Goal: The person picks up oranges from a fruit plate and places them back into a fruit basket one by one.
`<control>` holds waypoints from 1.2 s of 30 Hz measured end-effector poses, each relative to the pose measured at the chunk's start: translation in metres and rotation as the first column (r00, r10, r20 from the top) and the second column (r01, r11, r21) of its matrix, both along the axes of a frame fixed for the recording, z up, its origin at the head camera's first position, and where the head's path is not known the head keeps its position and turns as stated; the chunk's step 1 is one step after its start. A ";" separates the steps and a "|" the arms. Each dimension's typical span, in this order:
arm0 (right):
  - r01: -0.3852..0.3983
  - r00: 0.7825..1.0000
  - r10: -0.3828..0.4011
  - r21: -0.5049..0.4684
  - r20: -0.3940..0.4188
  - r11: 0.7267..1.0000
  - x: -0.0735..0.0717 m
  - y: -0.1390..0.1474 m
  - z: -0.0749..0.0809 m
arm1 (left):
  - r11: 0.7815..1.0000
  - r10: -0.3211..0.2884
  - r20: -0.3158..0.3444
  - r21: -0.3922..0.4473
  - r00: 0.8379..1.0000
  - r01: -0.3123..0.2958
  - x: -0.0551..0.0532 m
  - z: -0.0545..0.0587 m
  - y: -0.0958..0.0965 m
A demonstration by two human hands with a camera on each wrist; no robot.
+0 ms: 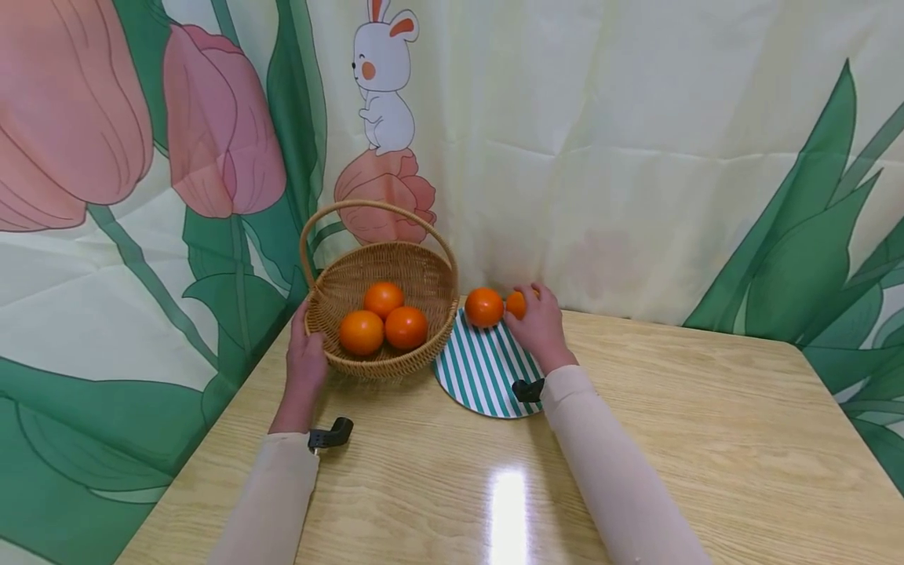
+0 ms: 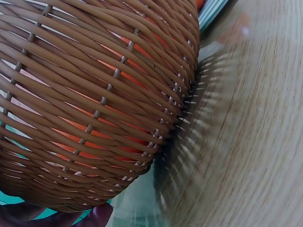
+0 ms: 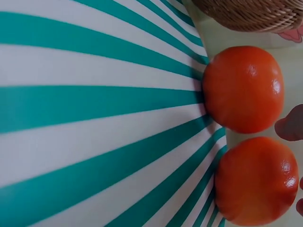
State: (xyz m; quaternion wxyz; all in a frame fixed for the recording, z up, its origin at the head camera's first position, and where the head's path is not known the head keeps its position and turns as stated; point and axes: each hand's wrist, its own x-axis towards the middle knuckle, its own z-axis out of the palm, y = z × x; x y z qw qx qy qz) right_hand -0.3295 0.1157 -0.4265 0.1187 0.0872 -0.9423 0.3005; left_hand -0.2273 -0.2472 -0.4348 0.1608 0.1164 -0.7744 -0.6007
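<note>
A wicker basket (image 1: 391, 365) with a tall hoop handle holds three oranges (image 1: 384, 329). At its left side my left hand (image 1: 305, 362) grips the rim; in the left wrist view only some fingertips (image 2: 97, 216) show below the woven wall. Two more oranges lie at the back of a round green-and-white striped mat (image 1: 487, 377). My right hand (image 1: 538, 326) reaches over the right orange (image 1: 516, 304), partly covering it. In the right wrist view the thumb (image 3: 291, 124) stands apart from that orange (image 3: 255, 182), near the other orange (image 3: 244, 90); its fingers show only at the frame edge.
A light wooden table (image 1: 706, 424) lies under everything. Behind it and to the left hangs a curtain (image 1: 565, 157) printed with tulips and a rabbit, close to the basket and the mat.
</note>
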 end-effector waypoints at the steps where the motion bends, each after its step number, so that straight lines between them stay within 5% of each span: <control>1: -0.001 1.000 0.001 0.000 0.010 1.000 0.000 0.001 0.000 | 1.000 -0.001 0.000 -0.005 1.000 0.001 0.000 0.000 0.000; 13: -0.021 0.993 0.021 -0.003 0.119 1.000 -0.010 0.010 -0.011 | 1.000 -0.003 -0.017 -0.031 1.000 0.002 0.001 -0.001 -0.001; 36: -0.002 0.996 0.005 -0.028 0.087 1.000 0.000 0.011 -0.017 | 1.000 -0.001 -0.009 -0.028 1.000 0.001 0.003 0.002 0.000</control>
